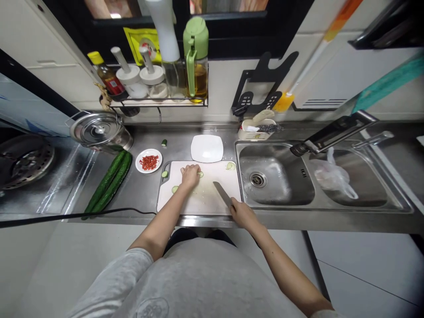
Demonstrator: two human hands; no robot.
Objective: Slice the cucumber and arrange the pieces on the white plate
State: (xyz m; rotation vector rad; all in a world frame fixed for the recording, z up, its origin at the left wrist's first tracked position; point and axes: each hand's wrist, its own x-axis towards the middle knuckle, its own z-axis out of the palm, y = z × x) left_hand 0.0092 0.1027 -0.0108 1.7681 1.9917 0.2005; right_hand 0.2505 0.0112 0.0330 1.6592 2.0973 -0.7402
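Observation:
My left hand [190, 175] rests curled on the white cutting board [212, 203], closed over cucumber slices [200, 174] at its fingertips. My right hand [241, 213] grips the handle of a knife [221, 193], whose blade points up and left over the board, apart from the left hand. Loose cucumber slices lie on the board at the far right [231, 166] and near the left edge [174, 189]. One cucumber end [164, 174] sits by the board's handle hole.
Two whole cucumbers [111, 181] lie left of the board beside a small dish of red chilli pieces [149, 161]. A white square plate [207, 148] sits behind the board. A double sink [276, 176] is right; a pot [99, 130] and condiment rack [159, 84] stand behind.

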